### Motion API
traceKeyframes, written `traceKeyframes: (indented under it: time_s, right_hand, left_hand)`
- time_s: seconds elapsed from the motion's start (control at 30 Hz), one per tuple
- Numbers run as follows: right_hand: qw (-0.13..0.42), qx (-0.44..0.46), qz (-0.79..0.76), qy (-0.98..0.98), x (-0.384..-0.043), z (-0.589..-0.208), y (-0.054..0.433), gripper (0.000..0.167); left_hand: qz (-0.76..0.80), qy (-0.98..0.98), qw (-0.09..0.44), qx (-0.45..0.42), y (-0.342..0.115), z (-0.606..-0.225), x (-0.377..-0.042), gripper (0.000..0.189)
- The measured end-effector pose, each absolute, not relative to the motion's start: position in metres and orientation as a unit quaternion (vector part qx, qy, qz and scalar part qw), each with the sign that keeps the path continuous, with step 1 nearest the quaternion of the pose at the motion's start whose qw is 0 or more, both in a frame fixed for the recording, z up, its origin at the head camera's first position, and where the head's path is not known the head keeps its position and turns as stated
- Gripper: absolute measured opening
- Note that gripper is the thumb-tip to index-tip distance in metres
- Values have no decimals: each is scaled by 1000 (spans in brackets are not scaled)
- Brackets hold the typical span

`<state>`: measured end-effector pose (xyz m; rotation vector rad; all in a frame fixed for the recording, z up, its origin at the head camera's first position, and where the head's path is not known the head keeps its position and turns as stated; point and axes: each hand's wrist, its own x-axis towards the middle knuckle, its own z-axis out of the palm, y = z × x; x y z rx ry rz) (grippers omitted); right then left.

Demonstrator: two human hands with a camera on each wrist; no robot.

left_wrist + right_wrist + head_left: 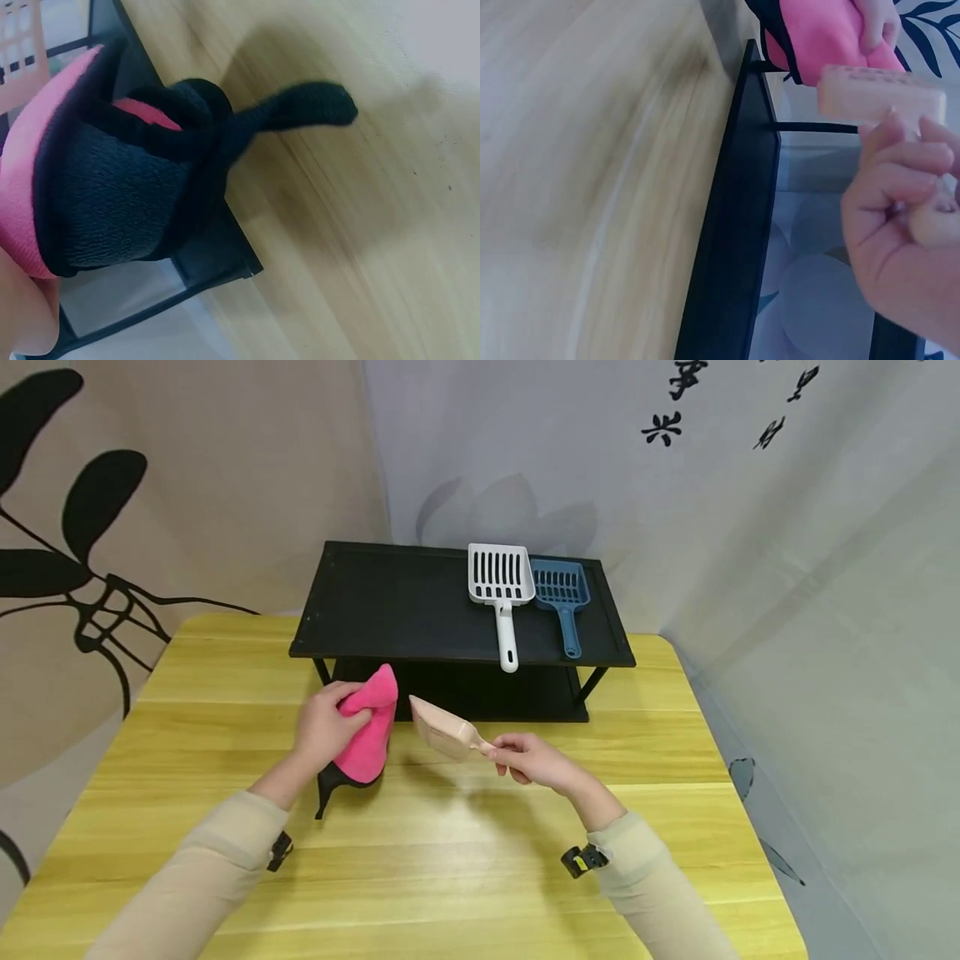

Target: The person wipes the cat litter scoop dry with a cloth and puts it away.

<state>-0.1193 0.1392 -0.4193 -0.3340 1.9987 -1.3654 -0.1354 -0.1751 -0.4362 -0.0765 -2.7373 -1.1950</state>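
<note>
My left hand (328, 722) grips a cloth (371, 735), pink on one face and dark grey on the other. The cloth hangs bunched, with a dark tail drooping toward the table; its dark face (127, 195) fills much of the left wrist view. To the right, my right hand (536, 760) holds a beige slotted litter scoop (444, 727) by its handle. The scoop's head points left toward the cloth, a small gap apart from it, and is raised above the table. In the right wrist view, fingers (900, 180) wrap the handle.
A black two-tier rack (405, 602) stands at the back of the wooden table (465, 877). On its top shelf lie a white litter scoop (506, 635) and a blue litter scoop (567, 631), side by side, handles toward me. Behind is a fabric wall (480, 443).
</note>
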Motion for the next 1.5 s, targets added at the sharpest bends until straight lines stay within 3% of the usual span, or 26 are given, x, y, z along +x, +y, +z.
traceKeyframes:
  time_s: [0.4,0.97,1.5]
  right_hand:
    - [324,-101,-556,759,-123,-417,150,39]
    - [296,-117,-585,746,-129,-400,145,36]
    - [213,-30,-659,720,-146,-363,107,37]
  left_hand:
    - [-408,-911,66,11,-185,-437,-133,36]
    - [-423,-903,61,36,-191,-440,-129,38]
    - [-420,-903,73,43,-196,-436,-131,39]
